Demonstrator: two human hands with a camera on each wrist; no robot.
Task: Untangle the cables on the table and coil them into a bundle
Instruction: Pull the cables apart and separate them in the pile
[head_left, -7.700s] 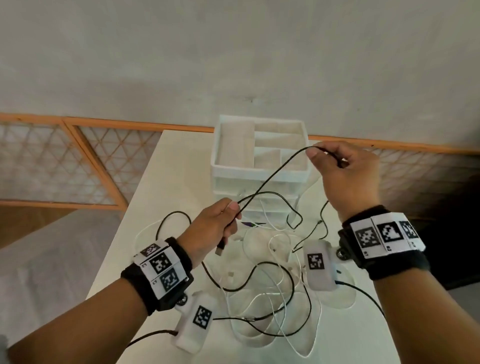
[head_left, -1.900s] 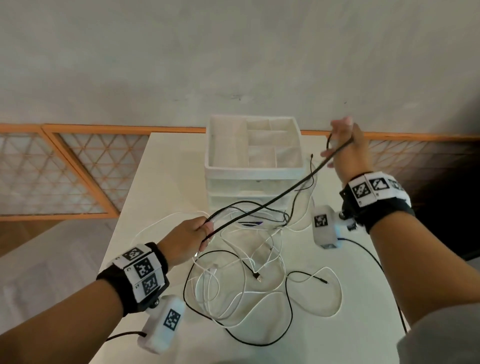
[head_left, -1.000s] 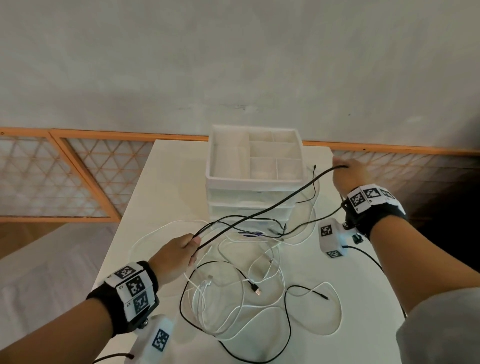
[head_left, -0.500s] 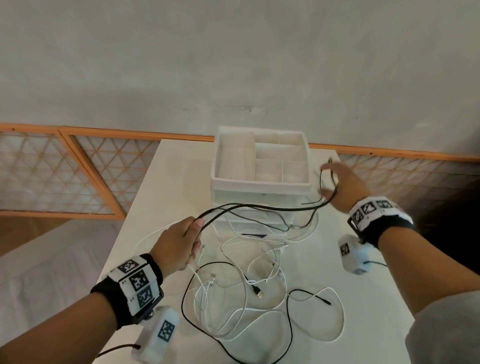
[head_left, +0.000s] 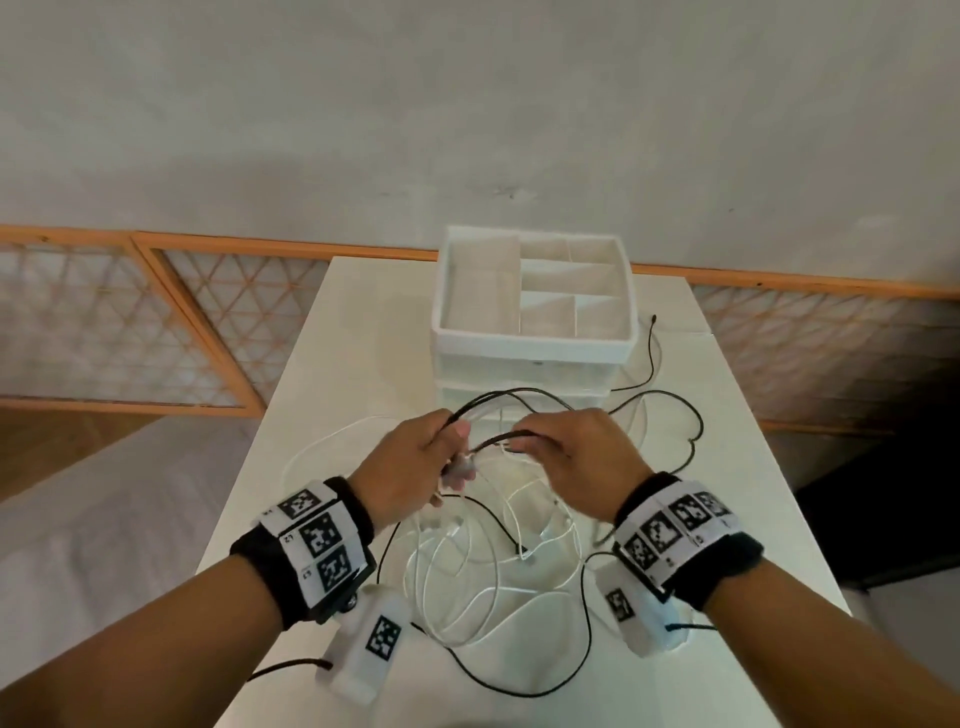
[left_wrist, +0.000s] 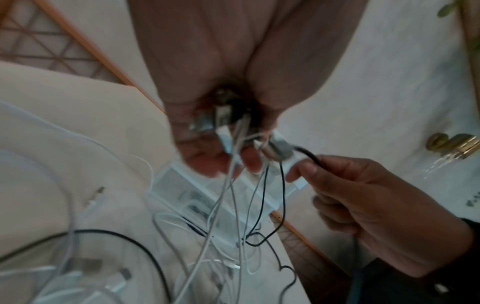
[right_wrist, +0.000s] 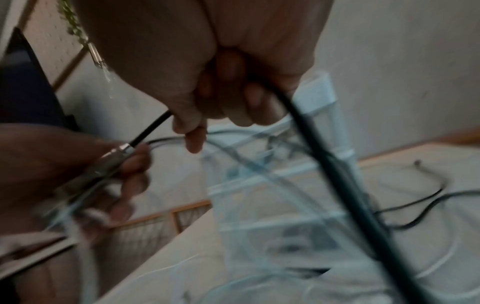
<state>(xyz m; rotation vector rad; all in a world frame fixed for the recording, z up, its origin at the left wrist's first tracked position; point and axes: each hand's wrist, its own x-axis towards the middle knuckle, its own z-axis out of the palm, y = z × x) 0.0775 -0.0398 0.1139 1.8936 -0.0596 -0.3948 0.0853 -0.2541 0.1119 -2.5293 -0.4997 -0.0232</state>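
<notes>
Both hands meet above the middle of the table. My left hand (head_left: 454, 457) grips a bunch of cable ends, black and white, with a metal plug (left_wrist: 275, 152) sticking out of the fist. Right beside it, my right hand (head_left: 527, 441) pinches the black cable (head_left: 493, 440) just behind that plug. The thick black cable (right_wrist: 327, 164) runs on out of the right fist. Loose white cables (head_left: 488, 582) lie tangled on the table under the hands. More black cable (head_left: 691, 431) loops to the right, and its thin end (head_left: 653, 317) lies beside the drawer unit.
A white drawer unit (head_left: 535, 348) with an open divided top stands at the back of the white table (head_left: 358, 332), just beyond the hands. The table's left and right edges are close. An orange lattice rail (head_left: 208, 332) runs behind it.
My right hand has come in from the far right beside the drawer unit to meet the left hand, bringing the black cable. The stretched cable has gone slack and loops on the table.
</notes>
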